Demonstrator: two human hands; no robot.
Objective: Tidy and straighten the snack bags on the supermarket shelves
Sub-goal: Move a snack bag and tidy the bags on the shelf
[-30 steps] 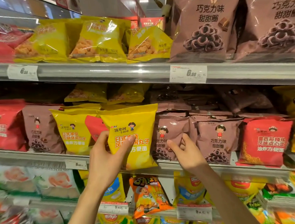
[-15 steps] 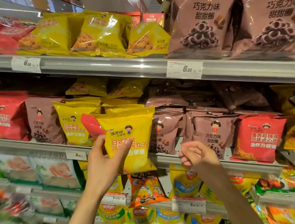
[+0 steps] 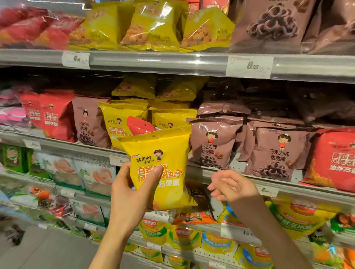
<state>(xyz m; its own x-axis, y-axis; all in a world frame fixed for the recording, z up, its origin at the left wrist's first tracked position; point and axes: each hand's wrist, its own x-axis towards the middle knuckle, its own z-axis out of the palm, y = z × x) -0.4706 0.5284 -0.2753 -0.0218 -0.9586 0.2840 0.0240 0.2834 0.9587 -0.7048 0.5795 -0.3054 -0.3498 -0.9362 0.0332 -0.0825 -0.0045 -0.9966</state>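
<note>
Middle shelf [image 3: 194, 175]: yellow row [image 3: 172, 118] with a red bag [image 3: 139, 126] wedged among it.
Yellow bag [image 3: 160, 167]: off the shelf, upright, grasped by left hand [image 3: 130, 199].
Right hand [image 3: 231, 186]: released, empty, nearby.
Advice: reseat it upright, label outward, squared to the row.

The yellow bag [image 3: 161, 169] is now off the middle shelf [image 3: 211, 173], held out in front of its front edge by the left hand [image 3: 132, 199], where before it stood among the other yellow bags. The right hand [image 3: 231, 186] is off the brown bag [image 3: 214, 142] it touched a second ago and hangs in front of the shelf edge, fingers loose, holding nothing.
</note>
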